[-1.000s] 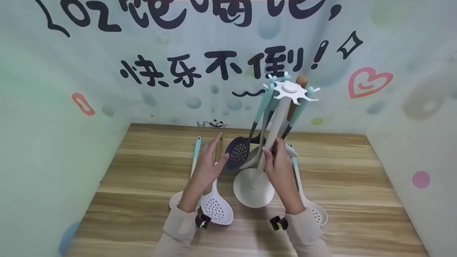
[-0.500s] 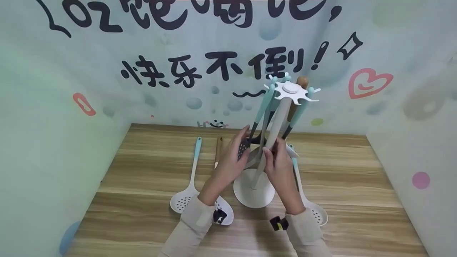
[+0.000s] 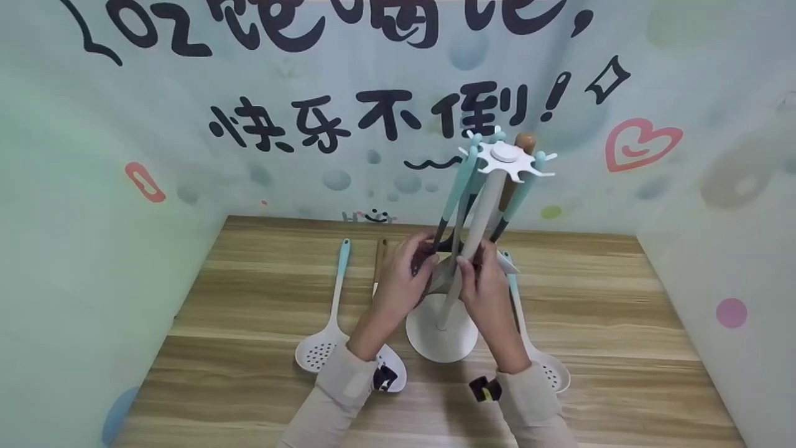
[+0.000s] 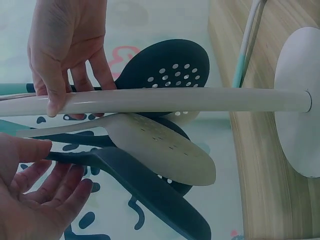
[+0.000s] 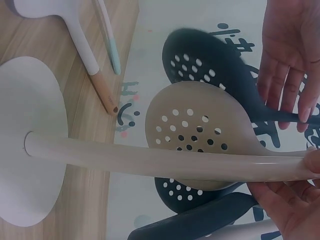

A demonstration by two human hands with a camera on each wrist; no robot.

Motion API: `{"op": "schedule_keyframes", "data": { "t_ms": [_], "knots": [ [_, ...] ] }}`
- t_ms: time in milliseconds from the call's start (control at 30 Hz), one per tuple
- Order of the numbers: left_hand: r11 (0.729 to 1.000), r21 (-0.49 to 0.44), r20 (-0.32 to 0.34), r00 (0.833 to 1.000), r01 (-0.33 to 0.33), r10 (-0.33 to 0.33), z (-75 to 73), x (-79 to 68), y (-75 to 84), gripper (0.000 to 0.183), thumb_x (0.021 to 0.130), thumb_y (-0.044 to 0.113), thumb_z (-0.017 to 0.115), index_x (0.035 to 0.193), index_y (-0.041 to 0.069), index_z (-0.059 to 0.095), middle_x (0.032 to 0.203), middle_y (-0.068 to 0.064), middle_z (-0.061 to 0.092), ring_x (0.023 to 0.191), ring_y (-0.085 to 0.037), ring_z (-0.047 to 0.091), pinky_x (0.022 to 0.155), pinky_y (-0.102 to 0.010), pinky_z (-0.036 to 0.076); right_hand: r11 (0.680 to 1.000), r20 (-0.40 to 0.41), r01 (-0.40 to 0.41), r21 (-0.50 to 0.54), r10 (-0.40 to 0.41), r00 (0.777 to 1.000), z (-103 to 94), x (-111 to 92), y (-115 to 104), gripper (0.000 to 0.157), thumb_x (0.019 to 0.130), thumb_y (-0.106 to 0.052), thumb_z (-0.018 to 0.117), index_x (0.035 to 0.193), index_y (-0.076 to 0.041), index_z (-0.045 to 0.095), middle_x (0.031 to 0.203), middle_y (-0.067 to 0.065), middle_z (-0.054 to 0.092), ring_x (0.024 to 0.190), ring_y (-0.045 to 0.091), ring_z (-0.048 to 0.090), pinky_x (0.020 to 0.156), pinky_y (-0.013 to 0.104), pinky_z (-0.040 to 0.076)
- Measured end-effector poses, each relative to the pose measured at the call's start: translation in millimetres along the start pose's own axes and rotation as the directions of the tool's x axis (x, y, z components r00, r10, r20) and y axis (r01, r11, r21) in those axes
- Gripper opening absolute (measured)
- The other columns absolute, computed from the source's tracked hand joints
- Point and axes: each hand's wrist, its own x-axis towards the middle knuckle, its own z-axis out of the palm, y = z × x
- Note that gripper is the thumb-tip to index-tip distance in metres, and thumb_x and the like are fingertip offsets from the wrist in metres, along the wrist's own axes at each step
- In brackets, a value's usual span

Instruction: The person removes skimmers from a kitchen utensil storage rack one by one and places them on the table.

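On the wood-grain bench [image 3: 224,348], the nearest objects are a white slotted skimmer with a brown wooden handle [image 3: 395,367], partly hidden by the left forearm, and an off-white slotted ladle with a turquoise handle [image 3: 552,372] at right. A white slotted skimmer with a turquoise handle [image 3: 314,353] lies at far left. Between them stands a white utensil stand [image 3: 441,342] with a round base. Right hand [image 3: 488,283]: grip closed around the pole. Left hand [image 3: 404,277]: grip pinching the shaft of a dark slotted skimmer [image 5: 215,56], which hangs left of the pole. Behind, turquoise- and brown-handled utensils hang beneath the hooks; farthest is a pale lettered backdrop [image 3: 298,186].
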Motion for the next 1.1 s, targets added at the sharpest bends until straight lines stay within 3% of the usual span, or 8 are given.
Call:
{"op": "schedule_keyframes", "data": {
  "t_ms": [167,400,633,1100],
  "knots": [
    [1.000,0.013,-0.014,1.000,0.009,-0.009,-2.4,-5.0,3.7,0.023,0.093,0.016,0.056,0.113,0.004,0.058,0.103,-0.009,0.062,0.096,-0.018,0.060,0.084,-0.030,0.050,1.000,-0.015,0.015,-0.007,-0.015,1.000,0.6,0.5,0.9,0.033,0.095,-0.014,0.051,0.121,0.004,0.040,0.100,0.019,0.061,0.088,0.027,0.063,0.072,0.041,0.054],
    [0.999,-0.043,-0.030,1.000,0.006,-0.007,-4.4,-8.8,5.0,0.022,0.092,0.011,0.057,0.112,0.002,0.059,0.104,-0.010,0.061,0.097,-0.018,0.060,0.085,-0.025,0.051,1.000,-0.011,0.013,-0.010,-0.013,1.000,0.0,0.8,-0.7,0.034,0.095,-0.016,0.050,0.121,0.003,0.040,0.100,0.019,0.060,0.088,0.027,0.063,0.072,0.041,0.054],
    [0.995,-0.074,-0.013,0.998,0.060,-0.061,-8.0,-9.9,6.3,0.024,0.093,0.014,0.055,0.114,0.001,0.057,0.106,-0.011,0.058,0.099,-0.018,0.057,0.085,-0.022,0.050,0.999,-0.020,0.018,-0.028,-0.019,1.000,0.8,0.6,-0.3,0.034,0.096,-0.017,0.050,0.122,0.003,0.039,0.100,0.020,0.060,0.085,0.027,0.062,0.069,0.042,0.054],
    [0.992,-0.116,-0.045,0.997,0.055,-0.060,-16.1,-14.8,3.7,0.024,0.094,0.014,0.055,0.114,0.001,0.057,0.103,-0.012,0.059,0.098,-0.019,0.060,0.084,-0.022,0.051,1.000,0.008,-0.027,-0.009,0.027,1.000,-0.2,-0.2,-2.0,0.035,0.096,-0.018,0.049,0.123,0.002,0.038,0.105,0.021,0.059,0.093,0.030,0.062,0.078,0.046,0.054]
  ]
}}
